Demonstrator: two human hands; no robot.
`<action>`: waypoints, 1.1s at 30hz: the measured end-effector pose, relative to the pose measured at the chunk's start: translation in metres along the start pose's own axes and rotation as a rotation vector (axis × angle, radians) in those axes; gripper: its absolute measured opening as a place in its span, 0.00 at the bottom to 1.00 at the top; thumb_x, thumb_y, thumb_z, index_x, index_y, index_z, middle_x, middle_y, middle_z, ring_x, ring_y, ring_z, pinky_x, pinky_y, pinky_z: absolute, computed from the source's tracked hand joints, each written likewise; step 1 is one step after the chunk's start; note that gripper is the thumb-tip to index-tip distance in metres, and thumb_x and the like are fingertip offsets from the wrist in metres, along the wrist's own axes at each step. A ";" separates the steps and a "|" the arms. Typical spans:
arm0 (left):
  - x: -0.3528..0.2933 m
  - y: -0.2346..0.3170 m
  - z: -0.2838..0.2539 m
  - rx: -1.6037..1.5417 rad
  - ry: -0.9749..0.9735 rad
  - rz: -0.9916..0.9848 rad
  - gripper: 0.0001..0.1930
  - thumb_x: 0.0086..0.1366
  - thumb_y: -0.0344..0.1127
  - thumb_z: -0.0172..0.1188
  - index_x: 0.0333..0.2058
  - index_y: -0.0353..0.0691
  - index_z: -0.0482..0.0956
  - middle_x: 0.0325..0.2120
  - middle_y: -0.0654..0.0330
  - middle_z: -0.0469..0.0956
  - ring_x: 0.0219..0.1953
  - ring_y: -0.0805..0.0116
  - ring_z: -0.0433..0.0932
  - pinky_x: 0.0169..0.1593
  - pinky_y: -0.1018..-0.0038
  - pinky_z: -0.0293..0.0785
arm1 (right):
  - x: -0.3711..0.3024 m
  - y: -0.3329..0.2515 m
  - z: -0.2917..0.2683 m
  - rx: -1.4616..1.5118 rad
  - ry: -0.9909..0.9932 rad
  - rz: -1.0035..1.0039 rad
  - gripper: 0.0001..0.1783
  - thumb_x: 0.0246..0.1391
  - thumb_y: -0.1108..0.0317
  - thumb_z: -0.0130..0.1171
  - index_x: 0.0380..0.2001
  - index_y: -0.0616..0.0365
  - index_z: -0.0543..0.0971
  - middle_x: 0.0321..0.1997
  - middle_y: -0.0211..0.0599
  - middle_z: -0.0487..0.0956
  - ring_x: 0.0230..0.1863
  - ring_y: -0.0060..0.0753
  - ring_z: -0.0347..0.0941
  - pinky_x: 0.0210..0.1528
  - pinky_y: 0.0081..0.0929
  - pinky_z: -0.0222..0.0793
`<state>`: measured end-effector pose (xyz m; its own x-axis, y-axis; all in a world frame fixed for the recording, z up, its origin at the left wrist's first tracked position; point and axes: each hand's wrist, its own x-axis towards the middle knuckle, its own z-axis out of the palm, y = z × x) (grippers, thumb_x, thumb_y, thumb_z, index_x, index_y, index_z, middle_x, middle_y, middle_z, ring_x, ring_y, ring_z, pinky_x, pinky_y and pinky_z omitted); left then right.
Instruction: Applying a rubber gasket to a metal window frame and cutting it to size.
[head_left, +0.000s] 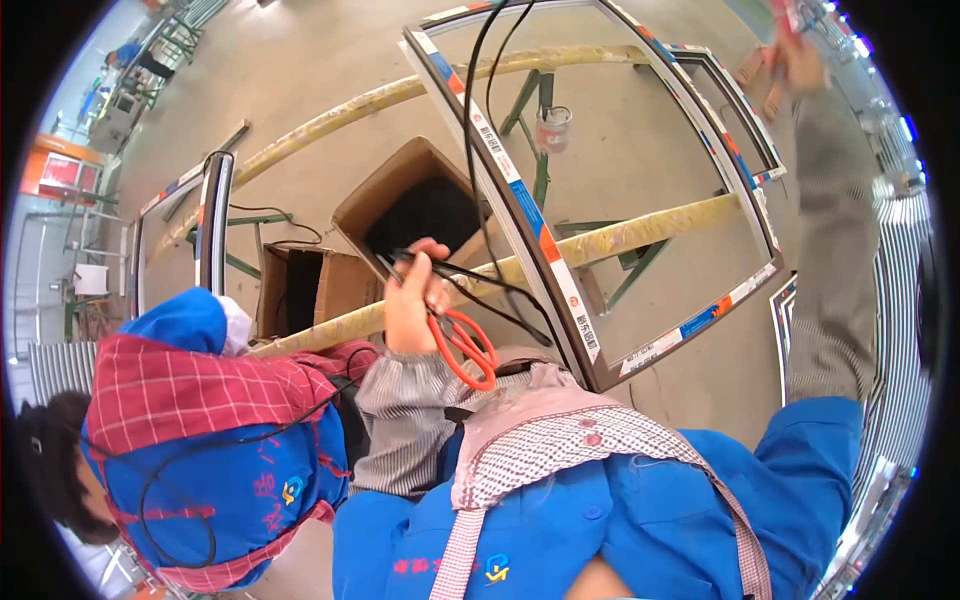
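My left hand (412,300) is closed around black rubber strips (485,278) and a pair of scissors. The scissors' orange-red handles (470,350) hang below the fingers; their blades are mostly hidden. From the hand the strips run right toward a large window frame (530,215) with coloured protective tape, which lies across yellow-wrapped rails. My right arm stretches far to the upper right. There my right hand (800,68) is closed beside a smaller frame (735,105), with something red at its fingertips, too blurred to name.
A cardboard box (375,195) with dark contents stands beyond my left hand, a second box (290,320) left of it. Close on my left a co-worker in blue (240,480) bends over. A clear bucket (553,130) hangs by a green trestle (520,105). Another frame (213,220) stands left.
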<state>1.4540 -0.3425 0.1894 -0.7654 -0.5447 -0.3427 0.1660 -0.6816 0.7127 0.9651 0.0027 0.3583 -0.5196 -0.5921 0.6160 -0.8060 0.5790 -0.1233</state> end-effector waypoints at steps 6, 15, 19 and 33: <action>0.088 0.068 -0.005 0.102 -0.095 0.001 0.09 0.62 0.36 0.47 0.36 0.37 0.70 0.29 0.65 0.71 0.16 0.86 0.56 0.16 0.88 0.56 | -0.222 -0.259 0.051 0.858 -0.462 0.892 0.23 0.55 0.69 0.42 0.56 0.47 0.61 0.28 0.29 0.72 0.16 0.14 0.61 0.17 0.12 0.60; 0.274 0.167 0.062 0.248 -0.177 0.043 0.10 0.58 0.34 0.54 0.38 0.37 0.72 0.22 0.69 0.71 0.13 0.84 0.56 0.15 0.87 0.55 | -0.316 -0.392 0.050 0.063 -0.915 0.579 0.25 0.45 0.70 0.50 0.48 0.34 0.68 0.21 0.36 0.66 0.16 0.39 0.68 0.17 0.32 0.63; 0.349 0.153 0.085 0.393 -0.389 -0.236 0.11 0.58 0.36 0.54 0.39 0.39 0.72 0.23 0.70 0.71 0.13 0.86 0.56 0.14 0.88 0.54 | -0.301 -0.412 0.051 -0.048 -1.048 0.595 0.24 0.45 0.68 0.50 0.48 0.34 0.67 0.22 0.36 0.64 0.16 0.37 0.68 0.17 0.35 0.64; 0.456 0.074 0.068 0.404 -0.497 -0.477 0.13 0.58 0.36 0.55 0.41 0.41 0.71 0.22 0.72 0.69 0.12 0.88 0.55 0.13 0.90 0.54 | -0.195 -0.408 0.166 -0.059 -1.037 0.613 0.27 0.46 0.69 0.47 0.51 0.31 0.63 0.28 0.40 0.70 0.18 0.44 0.70 0.18 0.38 0.67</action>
<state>1.0749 -0.6080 0.1280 -0.9004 0.1073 -0.4217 -0.4148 -0.5043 0.7573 1.3479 -0.2110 0.1595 -0.8138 -0.3625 -0.4543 -0.3451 0.9303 -0.1241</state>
